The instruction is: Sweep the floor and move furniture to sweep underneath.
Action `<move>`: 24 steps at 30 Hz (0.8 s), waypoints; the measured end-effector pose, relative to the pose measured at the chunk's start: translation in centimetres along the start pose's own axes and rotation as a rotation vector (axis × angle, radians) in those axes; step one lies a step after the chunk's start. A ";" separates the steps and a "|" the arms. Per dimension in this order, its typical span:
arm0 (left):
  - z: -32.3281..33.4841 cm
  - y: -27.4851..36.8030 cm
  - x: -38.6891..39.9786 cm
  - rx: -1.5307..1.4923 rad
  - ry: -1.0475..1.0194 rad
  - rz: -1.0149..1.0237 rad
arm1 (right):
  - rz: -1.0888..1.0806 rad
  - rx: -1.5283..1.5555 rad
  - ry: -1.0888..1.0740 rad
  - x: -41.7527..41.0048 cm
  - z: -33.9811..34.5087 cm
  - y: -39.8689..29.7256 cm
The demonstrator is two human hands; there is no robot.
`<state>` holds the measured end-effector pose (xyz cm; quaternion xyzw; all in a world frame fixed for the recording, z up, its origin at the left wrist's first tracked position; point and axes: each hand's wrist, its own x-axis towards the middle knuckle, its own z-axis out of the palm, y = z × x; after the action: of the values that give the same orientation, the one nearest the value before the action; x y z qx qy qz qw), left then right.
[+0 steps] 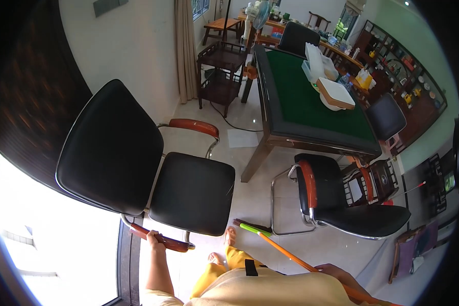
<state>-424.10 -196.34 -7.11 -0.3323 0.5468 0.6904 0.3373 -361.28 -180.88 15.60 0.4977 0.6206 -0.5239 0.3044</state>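
Observation:
My left hand (155, 241) is closed round the reddish wooden armrest (176, 244) of a black padded chair (193, 193) with a metal frame. The chair stands in front of me to the left, its tall backrest to the left of the seat. My right hand (327, 269), at the lower right beside my body, holds the orange handle (287, 255) of a broom; its fingers are partly hidden. The broom's green head (249, 228) with dark bristles lies on the light tiled floor, just past my foot.
A table with a green top (313, 103) bears plastic boxes. A second black chair (321, 183) stands at its near right side. A dark two-tier cart (222, 57) stands by the curtain (186, 49). A black cable (229, 124) crosses the floor. A bright doorway (69, 229) opens at left.

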 end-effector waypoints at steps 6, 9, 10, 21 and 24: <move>-6.6 1.0 -1.3 -0.102 0.084 0.044 | 0.236 0.812 0.150 -3.2 0.4 -7.3; -10.1 2.2 -1.3 -0.088 0.121 0.058 | 0.176 0.832 0.135 -3.2 0.2 -9.2; -11.3 2.5 -1.3 -0.089 0.117 0.079 | 0.100 0.826 0.140 -3.0 0.0 -9.7; -25.0 2.8 -3.7 -0.095 0.277 0.155 | 0.025 0.710 0.009 2.0 -4.4 -16.0; -29.4 2.2 -4.0 -0.127 0.268 0.124 | 0.030 0.702 -0.018 3.2 -5.5 -18.4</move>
<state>-421.06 -225.89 -7.94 -0.4079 0.5616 0.6926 0.1962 -378.78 -173.84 20.57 0.5763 0.3926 -0.7052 0.1280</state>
